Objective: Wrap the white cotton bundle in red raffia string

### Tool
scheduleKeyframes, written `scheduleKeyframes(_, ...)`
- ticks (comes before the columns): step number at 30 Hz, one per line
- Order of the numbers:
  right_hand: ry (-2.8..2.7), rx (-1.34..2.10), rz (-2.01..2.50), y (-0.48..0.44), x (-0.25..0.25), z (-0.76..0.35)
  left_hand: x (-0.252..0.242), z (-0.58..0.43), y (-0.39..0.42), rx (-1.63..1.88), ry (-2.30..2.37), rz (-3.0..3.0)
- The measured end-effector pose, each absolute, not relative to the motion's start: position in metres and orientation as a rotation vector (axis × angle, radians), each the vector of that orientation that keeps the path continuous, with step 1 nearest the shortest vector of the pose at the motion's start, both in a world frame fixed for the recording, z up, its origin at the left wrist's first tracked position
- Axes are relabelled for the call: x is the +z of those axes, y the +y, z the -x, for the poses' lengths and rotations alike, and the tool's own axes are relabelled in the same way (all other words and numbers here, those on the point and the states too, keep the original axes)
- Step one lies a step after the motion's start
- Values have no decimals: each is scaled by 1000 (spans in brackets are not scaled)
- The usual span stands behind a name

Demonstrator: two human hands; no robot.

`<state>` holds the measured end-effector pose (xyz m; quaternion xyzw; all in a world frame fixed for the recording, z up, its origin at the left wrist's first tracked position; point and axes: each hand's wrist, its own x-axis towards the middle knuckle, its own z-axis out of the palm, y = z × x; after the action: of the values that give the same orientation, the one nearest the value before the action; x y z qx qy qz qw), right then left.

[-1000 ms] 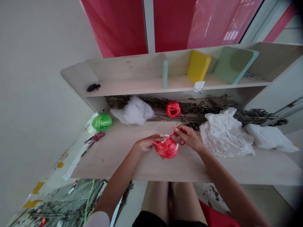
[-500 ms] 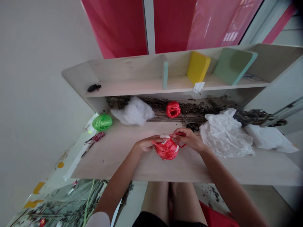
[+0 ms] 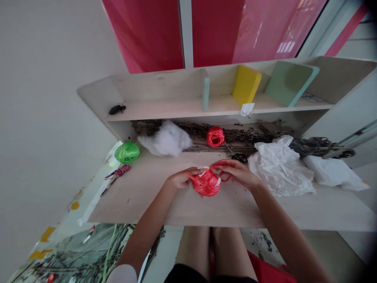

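A round bundle (image 3: 207, 184) wrapped in shiny red plastic ribbon, with white showing at its top and right side, is held over the front of the desk. My left hand (image 3: 183, 177) grips its upper left side, fingers along the top. At its upper right, my right hand (image 3: 233, 171) pinches a loop of red ribbon (image 3: 226, 179) that runs to the bundle. Behind the hands lies a red ribbon roll (image 3: 215, 136) with a dark hole in its face. Black-handled scissors (image 3: 239, 157) rest just beyond my right hand.
White fluffy stuffing (image 3: 168, 139) and a green ribbon roll (image 3: 127, 152) sit at the back left, near a red-and-white wound bundle (image 3: 121, 170). Crumpled white plastic (image 3: 281, 167) lies on the right. Dry stems (image 3: 235, 133) stretch under the shelf (image 3: 165, 109).
My right hand has moved slightly right, drawing the ribbon out from the bundle. The bundle has shifted a little left and up. My left hand keeps its hold.
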<state>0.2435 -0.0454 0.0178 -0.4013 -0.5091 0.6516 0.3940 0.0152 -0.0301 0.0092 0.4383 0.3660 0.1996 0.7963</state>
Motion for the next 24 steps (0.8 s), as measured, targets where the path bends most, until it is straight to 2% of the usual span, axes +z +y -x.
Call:
scheduleKeyframes(7, -1198, 1737, 987, -43, 13, -243, 8, -17, -30, 422, 770, -961)
scheduleKeyframes(15, -1147, 1614, 1030, -37, -1, -235, 3, -19, -28, 367, 779, -1011)
scheduleKeyframes(24, -1256, 1612, 1040, -43, 9, -239, 4, -18, -28, 394, 810, -1009)
